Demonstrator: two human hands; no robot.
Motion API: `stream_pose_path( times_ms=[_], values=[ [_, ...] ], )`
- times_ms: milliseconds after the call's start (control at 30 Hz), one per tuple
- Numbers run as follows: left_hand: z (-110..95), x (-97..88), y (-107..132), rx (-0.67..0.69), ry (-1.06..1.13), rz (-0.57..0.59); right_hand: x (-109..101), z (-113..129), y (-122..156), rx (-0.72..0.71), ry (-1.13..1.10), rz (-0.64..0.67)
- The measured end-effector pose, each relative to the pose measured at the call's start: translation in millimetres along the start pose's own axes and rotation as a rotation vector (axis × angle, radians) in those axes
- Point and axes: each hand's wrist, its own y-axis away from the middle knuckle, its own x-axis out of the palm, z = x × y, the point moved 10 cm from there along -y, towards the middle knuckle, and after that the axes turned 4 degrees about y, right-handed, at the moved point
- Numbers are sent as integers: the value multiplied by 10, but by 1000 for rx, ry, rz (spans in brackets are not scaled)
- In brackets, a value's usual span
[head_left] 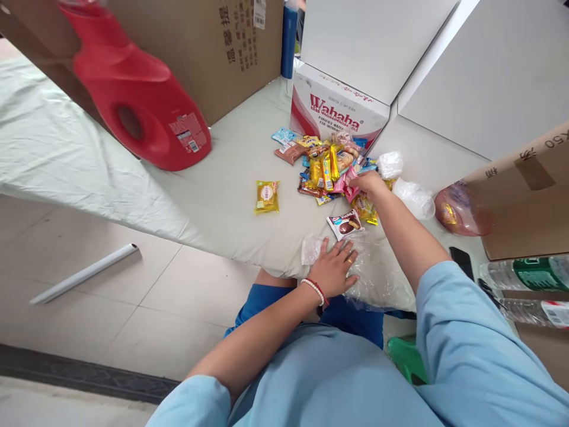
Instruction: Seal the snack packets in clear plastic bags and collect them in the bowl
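A pile of wrapped snacks (326,166) lies on the cloth-covered table (213,196). My right hand (368,182) reaches into the pile's near right edge, fingers closed on a pink packet (349,184). My left hand (336,268) rests flat, fingers spread, on a clear plastic bag (382,279) at the table's front edge. A chocolate cake packet (345,224) lies just beyond the left hand. A yellow packet (267,196) sits alone to the left of the pile.
A red detergent jug (137,107) leans against a cardboard box (222,47) at the back left. A Wahaha carton (333,110) stands behind the pile. To the right are crumpled clear bags (413,198), another cardboard box (528,201), a phone (462,261) and water bottles (528,276). A white tube (84,274) lies on the floor.
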Motion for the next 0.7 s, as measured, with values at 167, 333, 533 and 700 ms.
stream_pose_path(
  times_ms=[167, 333, 533, 700],
  values=[
    [9, -4, 1, -11, -13, -1, -363, -312, 405, 80, -258, 47],
    [9, -11, -4, -3, 11, -9, -658, -696, 1265, -72, -482, 48],
    [23, -2, -29, -11, 49, -35, -777, -993, 2414, -380, 76, -208],
    [13, 0, -46, -19, 15, -15, -281, -1081, 2719, -597, 364, 5]
  ],
)
